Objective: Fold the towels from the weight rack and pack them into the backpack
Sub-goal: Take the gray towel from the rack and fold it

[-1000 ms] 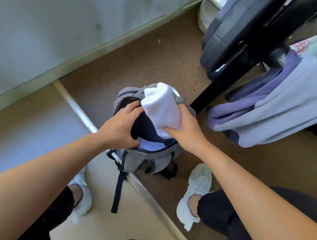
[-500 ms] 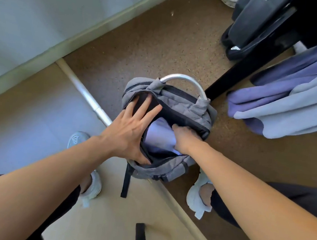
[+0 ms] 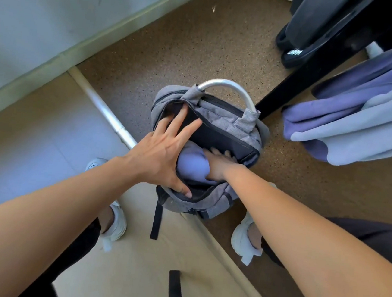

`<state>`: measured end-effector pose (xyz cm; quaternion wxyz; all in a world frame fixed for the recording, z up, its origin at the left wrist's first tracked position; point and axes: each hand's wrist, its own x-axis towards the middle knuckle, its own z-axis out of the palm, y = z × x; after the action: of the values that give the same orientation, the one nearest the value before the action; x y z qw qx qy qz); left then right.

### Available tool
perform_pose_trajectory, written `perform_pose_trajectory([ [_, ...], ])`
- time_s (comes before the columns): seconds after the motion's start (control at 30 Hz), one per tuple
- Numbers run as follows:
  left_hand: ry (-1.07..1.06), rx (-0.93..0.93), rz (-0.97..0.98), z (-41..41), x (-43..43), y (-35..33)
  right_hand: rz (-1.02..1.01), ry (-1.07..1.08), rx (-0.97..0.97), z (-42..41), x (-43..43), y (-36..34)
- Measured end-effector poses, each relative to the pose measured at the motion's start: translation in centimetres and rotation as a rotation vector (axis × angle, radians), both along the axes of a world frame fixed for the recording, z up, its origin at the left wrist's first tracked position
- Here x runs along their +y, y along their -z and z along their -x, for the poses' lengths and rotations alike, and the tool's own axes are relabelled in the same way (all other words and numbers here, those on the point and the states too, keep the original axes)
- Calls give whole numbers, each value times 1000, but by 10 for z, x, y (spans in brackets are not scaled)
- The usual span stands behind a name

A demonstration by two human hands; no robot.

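Note:
A grey backpack (image 3: 229,118) with a curved metal handle (image 3: 226,85) stands open on the floor. My left hand (image 3: 163,154) spreads its mouth, fingers straight against the far lining and thumb on the near rim. My right hand (image 3: 217,162) reaches into the opening beside a folded lavender towel (image 3: 192,165); its fingers bend down out of sight. The white towel is hidden inside. A purple towel (image 3: 334,109) and a light blue one (image 3: 361,132) hang from the weight rack (image 3: 293,86) at the right.
Black weight plates (image 3: 324,21) sit on the rack at the upper right. A metal floor strip (image 3: 106,114) runs diagonally under the bag. My white shoes (image 3: 116,224) (image 3: 243,240) flank it. A grey wall stands at the left; a black strap (image 3: 175,291) lies near.
The white towel went from above the opening down into the backpack with my right hand. My left hand moved from gripping the rim to spreading it with straight fingers.

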<state>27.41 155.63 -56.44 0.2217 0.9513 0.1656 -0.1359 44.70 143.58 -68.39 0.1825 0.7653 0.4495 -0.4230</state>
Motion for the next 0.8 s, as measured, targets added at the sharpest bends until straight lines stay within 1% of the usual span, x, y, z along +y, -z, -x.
perform_pose_trajectory([
  [0.2,-42,0,41,-8,-4,-9,-285,57,44,-9,0,-66],
  [0.3,-72,8,35,-12,-3,-11,-383,74,103,-3,-11,-105],
  [0.4,-65,19,-94,-19,-6,-16,-530,93,162,6,-30,-147],
  [0.47,-68,-23,-166,-23,-12,-19,-664,123,181,10,-44,-175],
  [0.57,-148,-193,-129,-29,-21,-25,-883,238,186,9,-60,-215],
  [0.63,-146,-305,-95,-33,-27,-33,-1057,338,137,1,-69,-235],
  [0.7,-101,-401,-55,-36,-39,-43,-1226,439,19,-13,-78,-247],
  [0.8,-86,-460,28,-40,-68,-62,-1373,632,-165,-41,-87,-249],
])
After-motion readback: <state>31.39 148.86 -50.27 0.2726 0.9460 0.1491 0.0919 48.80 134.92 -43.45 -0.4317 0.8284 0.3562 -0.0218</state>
